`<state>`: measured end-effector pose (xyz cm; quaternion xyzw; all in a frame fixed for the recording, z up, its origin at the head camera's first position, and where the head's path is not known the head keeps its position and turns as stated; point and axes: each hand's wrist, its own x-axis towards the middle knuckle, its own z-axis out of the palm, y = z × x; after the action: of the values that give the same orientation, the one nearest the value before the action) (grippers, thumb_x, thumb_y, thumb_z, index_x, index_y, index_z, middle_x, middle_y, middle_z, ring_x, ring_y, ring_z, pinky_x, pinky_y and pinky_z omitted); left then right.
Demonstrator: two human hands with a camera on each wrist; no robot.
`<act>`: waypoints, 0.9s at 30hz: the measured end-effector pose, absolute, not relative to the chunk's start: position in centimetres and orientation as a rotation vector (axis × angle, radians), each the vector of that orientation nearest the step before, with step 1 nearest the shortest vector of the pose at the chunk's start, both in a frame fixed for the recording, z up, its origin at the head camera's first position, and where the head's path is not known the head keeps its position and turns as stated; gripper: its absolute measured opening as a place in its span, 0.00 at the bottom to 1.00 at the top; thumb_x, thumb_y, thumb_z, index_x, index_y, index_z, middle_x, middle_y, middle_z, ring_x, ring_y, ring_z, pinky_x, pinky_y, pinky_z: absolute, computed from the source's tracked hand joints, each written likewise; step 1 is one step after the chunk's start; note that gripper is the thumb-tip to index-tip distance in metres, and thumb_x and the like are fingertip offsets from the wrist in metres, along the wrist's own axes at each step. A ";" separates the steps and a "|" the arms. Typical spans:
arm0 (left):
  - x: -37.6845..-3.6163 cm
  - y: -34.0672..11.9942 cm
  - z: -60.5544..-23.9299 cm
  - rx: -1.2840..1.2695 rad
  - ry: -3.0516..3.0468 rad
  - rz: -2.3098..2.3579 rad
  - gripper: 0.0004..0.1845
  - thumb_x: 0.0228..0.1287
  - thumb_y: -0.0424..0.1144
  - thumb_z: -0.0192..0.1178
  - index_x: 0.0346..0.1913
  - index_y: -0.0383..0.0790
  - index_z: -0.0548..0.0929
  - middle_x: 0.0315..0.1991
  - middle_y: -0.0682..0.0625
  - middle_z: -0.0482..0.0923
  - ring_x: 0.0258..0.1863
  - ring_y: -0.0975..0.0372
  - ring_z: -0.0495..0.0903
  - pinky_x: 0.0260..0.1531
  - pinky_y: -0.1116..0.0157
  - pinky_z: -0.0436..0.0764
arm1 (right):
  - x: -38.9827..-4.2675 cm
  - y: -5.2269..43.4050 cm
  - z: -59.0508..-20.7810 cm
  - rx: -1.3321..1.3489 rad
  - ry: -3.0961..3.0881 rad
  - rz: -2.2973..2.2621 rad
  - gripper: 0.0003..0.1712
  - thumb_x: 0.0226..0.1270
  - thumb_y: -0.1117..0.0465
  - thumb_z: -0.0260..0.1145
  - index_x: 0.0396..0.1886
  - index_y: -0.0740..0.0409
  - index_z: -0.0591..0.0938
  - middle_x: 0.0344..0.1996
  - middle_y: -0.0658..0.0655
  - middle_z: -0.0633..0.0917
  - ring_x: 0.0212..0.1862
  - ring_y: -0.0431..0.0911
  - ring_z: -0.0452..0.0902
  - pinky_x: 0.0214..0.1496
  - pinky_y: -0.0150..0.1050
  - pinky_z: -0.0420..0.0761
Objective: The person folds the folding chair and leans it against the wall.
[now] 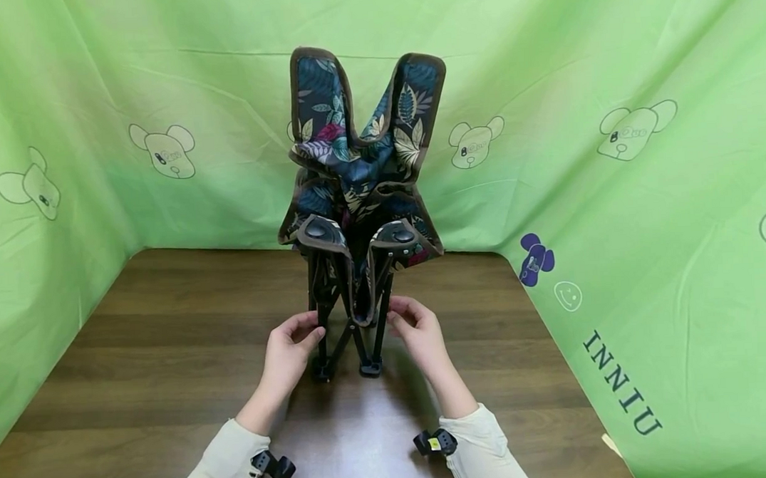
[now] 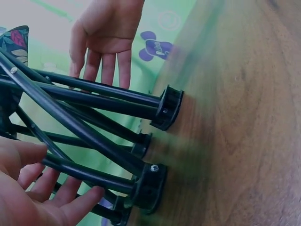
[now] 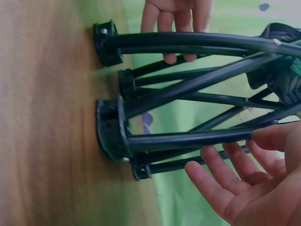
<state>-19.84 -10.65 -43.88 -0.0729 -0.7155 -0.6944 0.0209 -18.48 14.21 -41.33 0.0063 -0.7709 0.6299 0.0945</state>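
A folded camp stool stands upright on the wooden table [image 1: 137,349]. Its floral fabric seat [image 1: 360,154] is bunched above crossed black legs [image 1: 351,319] that end in round feet [image 1: 370,369]. My left hand [image 1: 294,339] is at the left side of the legs, its fingertips against a tube. My right hand [image 1: 415,327] mirrors it on the right side. In the left wrist view the left hand [image 2: 42,188] has straight fingers lying by a leg tube [image 2: 89,172], with the right hand [image 2: 106,37] flat behind the frame. In the right wrist view the right hand [image 3: 244,179] is spread beside the tubes.
Green cloth [image 1: 612,186] printed with cartoon bears hangs at the back and on both sides of the table, with the word INNIU [image 1: 620,382] on the right. Black camera mounts [image 1: 274,466] sit on both wrists. Bare wood lies left and right of the stool.
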 end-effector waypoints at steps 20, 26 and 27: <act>-20.1 -9.7 -44.9 -0.127 -2.180 -2.201 0.12 0.68 0.29 0.65 0.52 0.31 0.86 0.45 0.38 0.88 0.42 0.57 0.89 0.41 0.74 0.83 | -18.3 13.0 -42.7 0.014 -2.220 1.970 0.14 0.73 0.74 0.60 0.55 0.68 0.82 0.47 0.69 0.86 0.44 0.58 0.86 0.45 0.64 0.85; -20.1 -9.6 -45.0 -0.165 -2.173 -2.189 0.12 0.69 0.28 0.65 0.52 0.30 0.87 0.44 0.37 0.89 0.41 0.59 0.89 0.41 0.75 0.83 | -18.1 12.7 -42.7 0.020 -2.242 1.932 0.16 0.73 0.74 0.59 0.56 0.65 0.82 0.47 0.68 0.88 0.46 0.66 0.86 0.42 0.55 0.88; -20.1 -9.6 -45.1 -0.170 -2.167 -2.188 0.12 0.69 0.28 0.65 0.53 0.30 0.87 0.45 0.37 0.89 0.41 0.58 0.89 0.41 0.75 0.83 | -18.0 12.6 -42.7 0.023 -2.247 1.917 0.16 0.73 0.74 0.59 0.56 0.64 0.82 0.46 0.67 0.88 0.46 0.66 0.86 0.42 0.53 0.89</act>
<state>-20.07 -9.55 -45.06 -0.0551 -0.7025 -0.7090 0.0287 -18.03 12.64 -42.75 0.0079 -0.7573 0.6462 0.0937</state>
